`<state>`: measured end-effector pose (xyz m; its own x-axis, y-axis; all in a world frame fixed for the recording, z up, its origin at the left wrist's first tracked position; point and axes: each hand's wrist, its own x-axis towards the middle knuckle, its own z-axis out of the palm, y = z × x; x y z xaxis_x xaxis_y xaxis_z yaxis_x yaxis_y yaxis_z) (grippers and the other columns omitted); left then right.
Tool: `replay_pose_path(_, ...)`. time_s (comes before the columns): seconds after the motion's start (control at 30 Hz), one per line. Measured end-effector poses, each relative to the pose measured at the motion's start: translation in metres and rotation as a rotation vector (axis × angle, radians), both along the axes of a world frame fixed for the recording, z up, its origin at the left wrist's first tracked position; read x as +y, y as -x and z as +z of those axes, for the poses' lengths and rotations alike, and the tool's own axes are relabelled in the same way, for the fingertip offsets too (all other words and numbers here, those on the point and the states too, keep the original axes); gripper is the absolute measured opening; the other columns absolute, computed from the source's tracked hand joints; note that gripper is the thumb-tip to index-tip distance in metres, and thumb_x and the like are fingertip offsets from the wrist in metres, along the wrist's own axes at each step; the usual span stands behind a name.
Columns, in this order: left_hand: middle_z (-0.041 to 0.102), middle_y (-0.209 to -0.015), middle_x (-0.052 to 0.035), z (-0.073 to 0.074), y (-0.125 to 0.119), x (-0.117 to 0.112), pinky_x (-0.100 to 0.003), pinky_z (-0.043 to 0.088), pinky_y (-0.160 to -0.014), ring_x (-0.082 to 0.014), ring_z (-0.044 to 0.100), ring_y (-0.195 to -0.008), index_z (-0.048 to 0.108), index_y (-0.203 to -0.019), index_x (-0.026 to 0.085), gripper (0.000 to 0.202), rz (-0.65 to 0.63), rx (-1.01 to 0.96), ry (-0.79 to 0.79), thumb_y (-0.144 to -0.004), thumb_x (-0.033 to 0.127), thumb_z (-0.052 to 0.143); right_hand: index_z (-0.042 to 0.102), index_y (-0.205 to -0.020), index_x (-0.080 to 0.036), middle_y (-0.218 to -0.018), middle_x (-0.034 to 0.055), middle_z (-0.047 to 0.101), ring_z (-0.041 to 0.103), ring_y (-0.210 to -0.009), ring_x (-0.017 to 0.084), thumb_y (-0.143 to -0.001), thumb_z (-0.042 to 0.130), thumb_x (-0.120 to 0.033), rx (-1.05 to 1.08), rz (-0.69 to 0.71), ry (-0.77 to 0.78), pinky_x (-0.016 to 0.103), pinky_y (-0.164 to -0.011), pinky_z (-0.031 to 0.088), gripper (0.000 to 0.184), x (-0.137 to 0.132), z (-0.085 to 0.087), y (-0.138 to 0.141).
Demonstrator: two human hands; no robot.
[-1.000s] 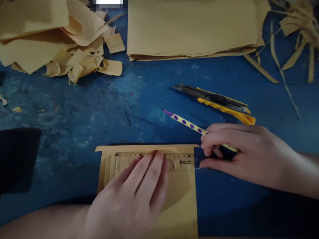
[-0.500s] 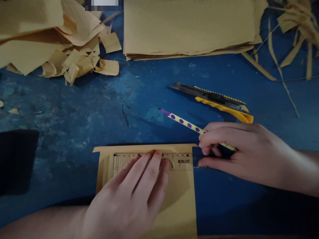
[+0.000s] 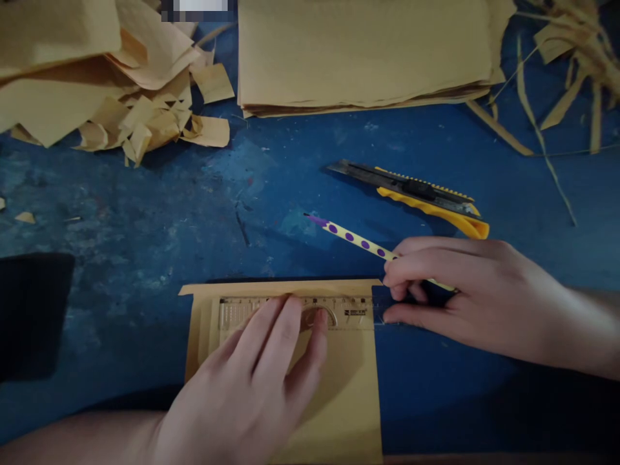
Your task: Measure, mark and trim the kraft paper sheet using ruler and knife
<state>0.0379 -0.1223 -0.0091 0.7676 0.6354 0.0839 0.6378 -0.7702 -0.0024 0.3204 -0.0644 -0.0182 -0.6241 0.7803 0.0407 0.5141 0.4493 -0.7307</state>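
A clear plastic ruler (image 3: 356, 321) with a protractor cut-out lies across the upper part of folded brown paper (image 3: 341, 400), just below its top flap. My left hand (image 3: 242, 387) rests on the paper with its fingers stretched out over the ruler and the thumb apart from them. A pale yellow pencil (image 3: 357, 239) with purple dots is held in the curled fingers of my right hand (image 3: 460, 290), its dark tip pointing up and left. The right thumb is at the ruler's right end, beyond the paper's edge. Above the pencil lies a yellow and black utility knife (image 3: 416, 194).
A stack of brown paper (image 3: 368, 51) sits at the back of the blue table (image 3: 194, 219). Crumpled paper scraps (image 3: 150, 123) are heaped at the back left, with thin paper strips (image 3: 576, 77) at the back right. A dark flat object (image 3: 33, 316) is at the left edge.
The fingers of my left hand have shifted slightly left on the ruler, widening the gap to the thumb. My right hand keeps the pencil in nearly the same place.
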Motion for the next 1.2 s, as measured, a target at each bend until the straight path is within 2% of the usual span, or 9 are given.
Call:
replay_pose_path(0.43,0.060,-0.128,-0.0187,-0.0007,0.0016,-0.0007,-0.034,0.060,-0.082,-0.0287,0.062,-0.118,0.058,-0.134,0.015,0.042,-0.044,0.039,-0.041,-0.096,0.009,0.041,0.059,-0.091,-0.022,-0.077,-0.0037,0.060,0.055,-0.060,0.009,-0.089,0.072,-0.022,-0.004,-0.020,0.059,0.022,-0.056,0.044,0.012,0.0009,0.0004,0.0004)
replay_pose_path(0.63,0.061,-0.130,-0.0189,-0.0046,0.0025,-0.0026,-0.035,0.060,-0.082,-0.0298,0.062,-0.118,0.058,-0.135,0.015,0.043,-0.040,0.012,-0.038,-0.096,0.010,0.041,0.059,-0.093,-0.021,-0.079,-0.0031,0.060,0.055,-0.061,0.008,-0.087,0.071,-0.012,-0.001,0.013,0.011,0.020,-0.058,0.045,0.016,0.0021,0.0005,-0.0001)
replay_pose_path(0.83,0.061,-0.129,-0.0181,-0.0030,0.0021,-0.0024,-0.036,0.057,-0.087,-0.0293,0.060,-0.119,0.057,-0.135,0.014,0.042,-0.024,0.011,-0.035,-0.096,0.010,0.040,0.060,-0.094,-0.020,-0.082,-0.0013,0.062,0.055,-0.063,0.009,-0.090,0.069,-0.013,-0.012,0.018,0.017,0.022,-0.059,0.045,0.012,0.0011,0.0010,-0.0015)
replay_pose_path(0.97,0.061,-0.132,-0.0134,0.0010,0.0023,0.0005,-0.037,0.052,-0.095,-0.0279,0.058,-0.122,0.057,-0.135,0.013,0.043,-0.057,0.045,0.002,-0.097,0.009,0.038,0.061,-0.095,-0.021,-0.082,-0.0014,0.061,0.055,-0.063,0.009,-0.089,0.069,-0.011,-0.020,0.015,0.026,0.022,-0.058,0.045,0.015,-0.0001,0.0006,-0.0022)
replay_pose_path(1.07,0.061,-0.134,-0.0109,-0.0015,0.0015,-0.0005,-0.038,0.048,-0.102,-0.0271,0.057,-0.124,0.058,-0.134,0.011,0.042,-0.068,0.012,-0.003,-0.099,0.010,0.035,0.062,-0.094,-0.021,-0.081,-0.0013,0.061,0.055,-0.061,0.009,-0.091,0.068,-0.017,-0.028,0.003,0.036,0.022,-0.056,0.044,0.008,-0.0001,0.0007,-0.0017)
replay_pose_path(1.2,0.064,-0.132,-0.0114,-0.0037,-0.0006,-0.0036,-0.039,0.050,-0.099,-0.0264,0.061,-0.116,0.059,-0.134,0.009,0.041,-0.058,0.012,-0.039,-0.098,0.009,0.038,0.064,-0.089,-0.023,-0.079,-0.0009,0.063,0.055,-0.058,0.011,-0.091,0.069,-0.028,-0.041,-0.024,0.087,0.024,-0.053,0.044,0.007,0.0003,0.0002,-0.0005)
